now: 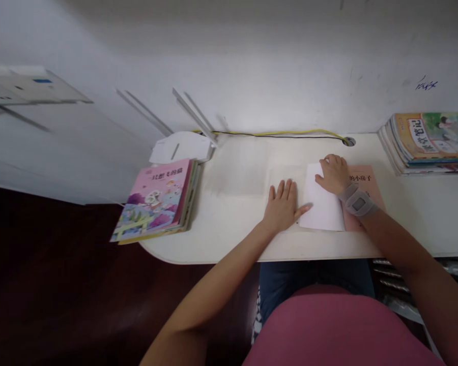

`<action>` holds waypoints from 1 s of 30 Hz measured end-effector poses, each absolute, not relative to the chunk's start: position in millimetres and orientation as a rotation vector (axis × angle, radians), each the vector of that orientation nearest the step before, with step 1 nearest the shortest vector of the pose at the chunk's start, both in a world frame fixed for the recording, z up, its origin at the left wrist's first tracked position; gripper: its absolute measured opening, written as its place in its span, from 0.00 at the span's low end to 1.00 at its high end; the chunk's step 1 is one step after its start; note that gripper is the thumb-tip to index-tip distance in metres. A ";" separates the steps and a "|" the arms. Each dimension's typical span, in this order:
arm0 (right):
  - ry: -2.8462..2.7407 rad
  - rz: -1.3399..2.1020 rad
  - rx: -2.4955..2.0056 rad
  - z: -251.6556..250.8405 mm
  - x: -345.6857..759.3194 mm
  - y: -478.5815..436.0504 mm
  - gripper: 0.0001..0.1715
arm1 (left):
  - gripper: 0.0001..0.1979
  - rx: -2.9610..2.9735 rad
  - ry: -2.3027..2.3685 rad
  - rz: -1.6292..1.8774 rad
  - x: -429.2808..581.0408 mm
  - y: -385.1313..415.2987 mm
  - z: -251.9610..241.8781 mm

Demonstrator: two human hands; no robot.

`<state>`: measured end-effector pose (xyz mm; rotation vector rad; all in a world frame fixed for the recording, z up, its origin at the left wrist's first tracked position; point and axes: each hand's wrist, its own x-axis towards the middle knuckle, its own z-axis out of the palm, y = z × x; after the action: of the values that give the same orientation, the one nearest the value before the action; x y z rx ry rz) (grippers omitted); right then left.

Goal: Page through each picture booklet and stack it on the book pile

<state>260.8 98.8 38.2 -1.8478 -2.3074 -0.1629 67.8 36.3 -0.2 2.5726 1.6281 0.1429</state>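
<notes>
On the white desk lies a pink-covered book [364, 195] with dark printed characters. A blank white sheet [320, 206] lies along its left side, covering part of the cover; whether it is a loose sheet or a page cannot be told. My left hand [282, 206] rests flat on the desktop left of the sheet, fingers spread, thumb at the sheet's left edge. My right hand [335, 174], with a pale band and watch [359, 202] on its wrist, lies over the sheet's upper part. Its fingers are slightly bent and its thumb is apart, with nothing visible gripped between them.
A stack of picture books [156, 198] overhangs the desk's left end, beside a white router [183, 147] with raised antennas. Another book stack [431, 145] stands at right. Yellow and black cables [282, 134] run along the wall to a round desk hole [349, 142].
</notes>
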 end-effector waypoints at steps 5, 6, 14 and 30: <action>-2.336 -0.151 -1.875 40.5 260.6 96.8 0.19 | 0.45 2.597 1.635 0.139 67.6 36.1 -0.5; -2.342 -0.141 -1.877 40.6 260.7 96.5 0.19 | 0.45 2.598 1.635 0.143 67.4 36.2 -1.3; -2.367 -0.141 -1.842 37.6 263.1 97.2 0.19 | 0.45 2.623 1.611 0.193 65.8 37.0 -6.6; -2.392 -0.002 -1.718 31.9 266.6 102.1 0.20 | 0.46 2.599 1.596 0.167 64.9 37.0 -5.1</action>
<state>266.6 102.1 31.9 -1.7180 -2.3922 -0.0023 64.9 37.0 -5.1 2.5992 1.5964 0.1665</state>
